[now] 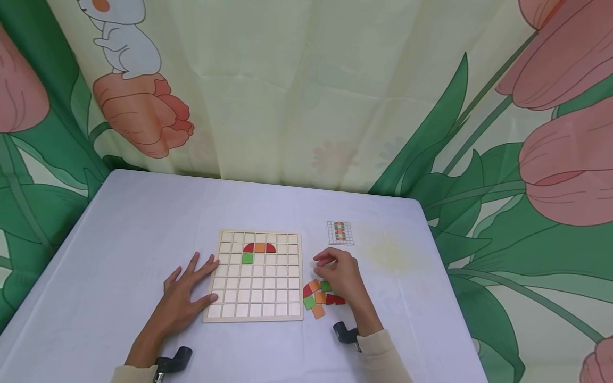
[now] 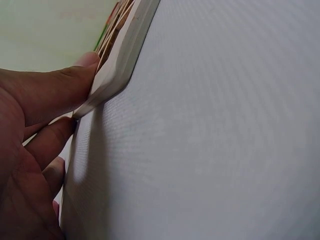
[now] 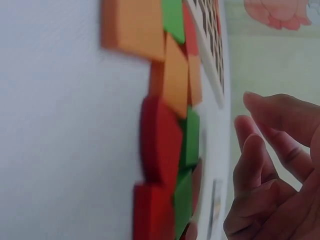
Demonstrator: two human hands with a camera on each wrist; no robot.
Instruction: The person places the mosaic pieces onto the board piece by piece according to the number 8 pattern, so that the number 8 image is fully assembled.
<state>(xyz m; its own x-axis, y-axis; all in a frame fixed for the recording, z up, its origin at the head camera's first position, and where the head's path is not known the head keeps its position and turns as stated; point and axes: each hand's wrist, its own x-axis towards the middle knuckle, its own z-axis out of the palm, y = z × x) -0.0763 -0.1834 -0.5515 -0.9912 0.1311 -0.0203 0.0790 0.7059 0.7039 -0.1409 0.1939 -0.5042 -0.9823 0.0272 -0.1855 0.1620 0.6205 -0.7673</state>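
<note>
A pale wooden grid board (image 1: 254,320) lies on the white table. In its upper rows sit two red rounded pieces (image 1: 249,248), an orange square (image 1: 260,248) between them and a green square (image 1: 247,258) below the left one. My left hand (image 1: 179,303) rests at the board's left edge, fingers spread and thumb on the rim. Just right of the board, my right hand (image 1: 342,274) hovers over loose pieces, its fingers bent. The right wrist view shows a gap between thumb (image 3: 285,115) and fingers, with nothing held.
Loose pieces lie together by the board's lower right side: orange squares (image 1: 319,311), green squares (image 1: 309,302) and red rounded ones (image 1: 330,299). A small pattern card (image 1: 340,233) lies beyond the right hand. Behind the table hangs a printed curtain (image 1: 297,106).
</note>
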